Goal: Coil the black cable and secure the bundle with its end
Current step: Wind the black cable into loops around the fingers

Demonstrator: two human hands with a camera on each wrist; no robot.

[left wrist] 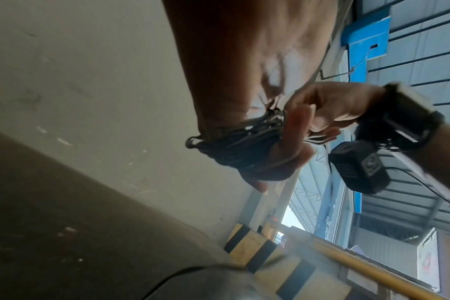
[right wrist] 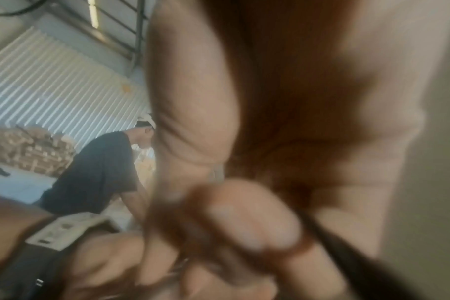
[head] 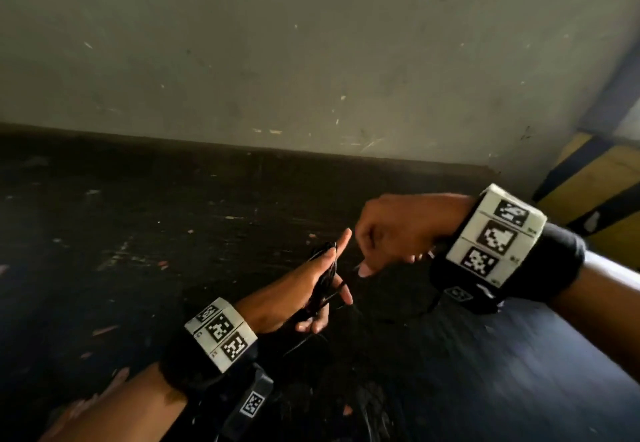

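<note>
The black cable (head: 325, 279) is wound in several loops around my left hand (head: 313, 291), which holds the bundle at the centre of the head view. The index finger sticks out straight and the lower fingers curl under the loops. The left wrist view shows the coil (left wrist: 234, 146) tight across the palm and fingers. My right hand (head: 384, 241) sits just right of the bundle, fingers curled, thumb pointing down. The blurred right wrist view shows a dark strand (right wrist: 331, 243) passing through those curled fingers (right wrist: 244, 215). A loose strand (head: 304, 341) trails below the left hand.
Below my hands lies a dark scuffed surface (head: 156, 234), bounded behind by a grey wall (head: 311, 43). A yellow and black striped barrier (head: 595, 192) stands at the right. The right wrist view shows another person in a dark shirt (right wrist: 98, 172) further off.
</note>
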